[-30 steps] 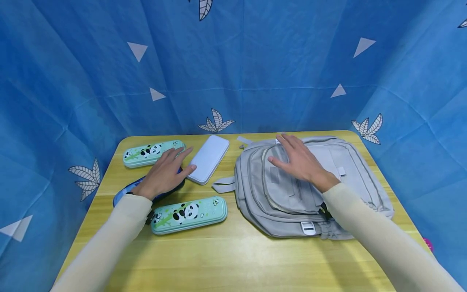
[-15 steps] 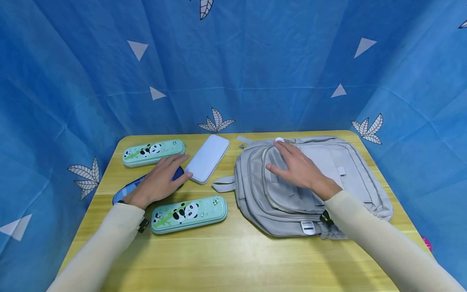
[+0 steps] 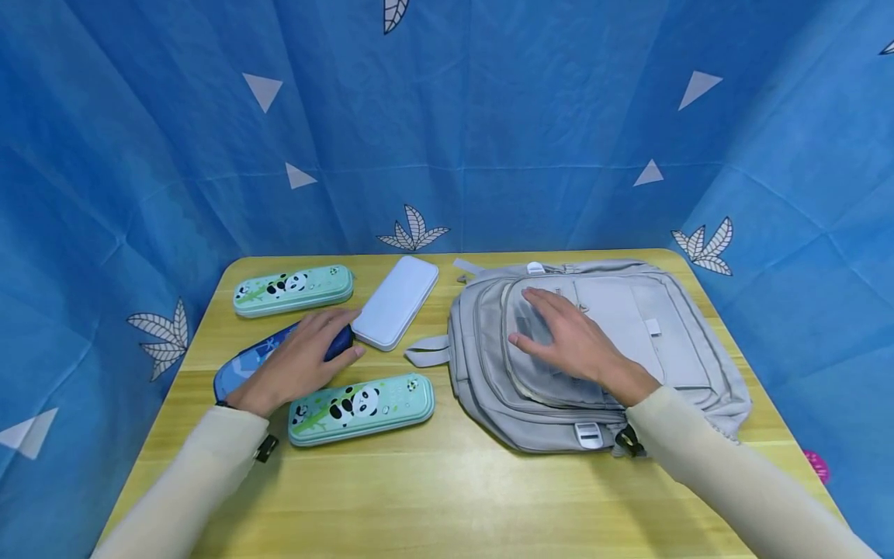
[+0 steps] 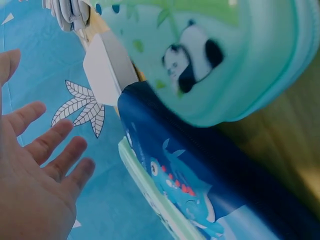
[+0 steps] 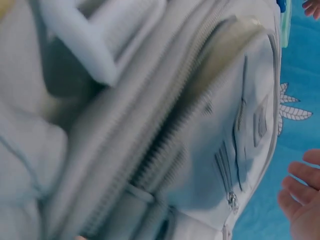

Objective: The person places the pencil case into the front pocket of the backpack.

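My left hand (image 3: 302, 359) hovers over a dark blue pencil case (image 3: 244, 361) with its fingers spread, holding nothing. In the left wrist view that hand (image 4: 42, 170) is apart from the case, which bears a cartoon dinosaur (image 4: 182, 192). On the near side lies a mint green panda pencil case (image 3: 391, 405), and a second panda pencil case (image 3: 324, 286) lies at the far side. Over the grey backpack (image 3: 670, 318) my right hand (image 3: 576, 341) is held with loose fingers. The right wrist view shows the backpack's front pocket (image 5: 210, 165) partly unzipped, and the hand (image 5: 305, 195) away from it.
A plain white case (image 3: 396, 303) lies between the pencil cases and the backpack. The backpack's top loop (image 3: 427, 352) points left. All sit on a wooden table (image 3: 447, 505), with a blue patterned curtain (image 3: 447, 124) around the back and sides.
My left hand has drawn back a little to the left and nearer, uncovering the far panda case. The right hand has shifted slightly nearer over the backpack. The objects stay in place.
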Action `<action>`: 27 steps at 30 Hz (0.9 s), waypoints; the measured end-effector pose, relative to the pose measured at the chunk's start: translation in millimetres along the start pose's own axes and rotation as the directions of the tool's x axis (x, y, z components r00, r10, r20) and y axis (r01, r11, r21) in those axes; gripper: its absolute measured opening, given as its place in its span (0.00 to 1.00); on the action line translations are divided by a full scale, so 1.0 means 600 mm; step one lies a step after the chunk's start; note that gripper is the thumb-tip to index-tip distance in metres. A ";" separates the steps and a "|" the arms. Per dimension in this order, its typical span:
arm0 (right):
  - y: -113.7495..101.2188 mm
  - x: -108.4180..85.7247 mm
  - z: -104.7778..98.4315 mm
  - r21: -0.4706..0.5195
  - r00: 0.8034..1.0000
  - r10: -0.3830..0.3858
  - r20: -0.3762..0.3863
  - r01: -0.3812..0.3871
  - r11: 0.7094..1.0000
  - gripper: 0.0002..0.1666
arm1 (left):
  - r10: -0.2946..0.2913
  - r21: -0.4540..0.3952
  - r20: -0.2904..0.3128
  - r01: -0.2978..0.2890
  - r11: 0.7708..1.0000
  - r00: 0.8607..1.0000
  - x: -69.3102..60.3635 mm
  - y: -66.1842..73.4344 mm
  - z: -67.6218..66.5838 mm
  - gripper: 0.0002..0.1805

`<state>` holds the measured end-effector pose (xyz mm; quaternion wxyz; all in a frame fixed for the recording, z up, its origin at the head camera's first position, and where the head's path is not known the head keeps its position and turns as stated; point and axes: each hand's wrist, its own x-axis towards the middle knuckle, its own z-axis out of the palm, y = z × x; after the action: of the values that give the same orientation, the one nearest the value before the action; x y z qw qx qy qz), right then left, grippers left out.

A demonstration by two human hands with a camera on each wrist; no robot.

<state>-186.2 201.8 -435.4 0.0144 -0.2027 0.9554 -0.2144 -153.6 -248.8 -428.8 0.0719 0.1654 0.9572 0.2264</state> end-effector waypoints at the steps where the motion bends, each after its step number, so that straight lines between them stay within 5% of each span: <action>1: -0.001 -0.003 0.002 0.000 1.000 -0.002 -0.004 0.002 1.000 0.54 | -0.003 -0.002 0.002 0.003 1.000 1.000 -0.003 0.001 0.001 0.40; 27: -0.018 -0.042 0.056 0.023 0.995 -0.061 -0.075 0.063 0.998 0.54 | 0.034 -0.105 0.036 -0.030 0.994 0.999 -0.065 -0.017 0.046 0.46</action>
<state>-155.2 189.0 -462.8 -0.0252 -0.2241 0.9457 -0.2341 -113.9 -259.8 -455.7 0.0948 0.1811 0.9398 0.2740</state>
